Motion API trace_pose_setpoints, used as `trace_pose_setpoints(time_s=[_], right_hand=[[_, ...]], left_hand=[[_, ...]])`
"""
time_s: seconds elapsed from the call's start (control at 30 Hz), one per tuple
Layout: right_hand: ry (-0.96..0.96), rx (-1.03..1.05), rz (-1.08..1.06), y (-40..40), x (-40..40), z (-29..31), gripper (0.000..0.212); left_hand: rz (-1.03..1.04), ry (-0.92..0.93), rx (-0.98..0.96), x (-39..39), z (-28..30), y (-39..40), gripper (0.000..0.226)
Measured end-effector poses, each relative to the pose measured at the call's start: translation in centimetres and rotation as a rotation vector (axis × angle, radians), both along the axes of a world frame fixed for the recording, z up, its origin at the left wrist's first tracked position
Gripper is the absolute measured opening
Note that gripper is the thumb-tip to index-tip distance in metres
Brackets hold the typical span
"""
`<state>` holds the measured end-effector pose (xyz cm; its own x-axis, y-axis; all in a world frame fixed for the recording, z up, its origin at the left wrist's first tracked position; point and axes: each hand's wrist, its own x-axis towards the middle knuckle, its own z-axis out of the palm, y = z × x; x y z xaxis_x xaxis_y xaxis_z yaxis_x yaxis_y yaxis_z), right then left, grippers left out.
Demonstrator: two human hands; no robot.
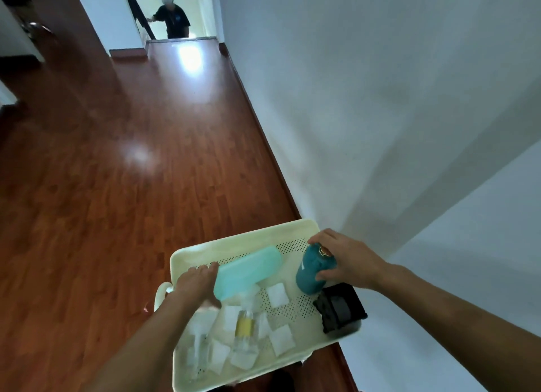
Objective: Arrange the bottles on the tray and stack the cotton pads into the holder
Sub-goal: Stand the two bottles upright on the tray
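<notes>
head view: right hand (348, 263) grip wraps dark teal rounded bottle (314, 271), rigid, likely slick; left hand (197, 283) grip holds light mint flat bottle (247, 271) by its end.

No text can be read; the teal bottle (314, 270) bears only a blurred emblem.

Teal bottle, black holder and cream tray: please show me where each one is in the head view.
teal bottle (311, 271): head view, on its body below the right hand.
black holder (341, 308): head view, on its top, at the tray's right corner.
cream tray (248, 233): head view, on its bare far rim.
</notes>
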<state>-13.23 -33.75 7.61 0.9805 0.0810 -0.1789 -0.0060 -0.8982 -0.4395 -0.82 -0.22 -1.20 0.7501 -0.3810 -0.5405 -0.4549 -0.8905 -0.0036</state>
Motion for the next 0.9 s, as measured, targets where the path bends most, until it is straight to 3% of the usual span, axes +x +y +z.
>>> trace_pose_setpoints(time_s=[0.27, 0.63, 0.9], right_hand=[[0.015, -0.003, 0.01, 0.0, 0.1, 0.1, 0.067], [-0.006, 0.039, -0.029, -0.1, -0.2, -0.9, 0.072], [0.004, 0.08, -0.113, 0.3, -0.4, -1.6, 0.079]], left_hand=[[-0.096, -0.028, 0.077, 2.1, 8.2, -4.2, 0.09], [-0.168, -0.21, -0.019, 3.4, 13.6, -12.6, 0.063], [-0.24, -0.296, -0.127, 2.5, 14.0, -15.7, 0.08]])
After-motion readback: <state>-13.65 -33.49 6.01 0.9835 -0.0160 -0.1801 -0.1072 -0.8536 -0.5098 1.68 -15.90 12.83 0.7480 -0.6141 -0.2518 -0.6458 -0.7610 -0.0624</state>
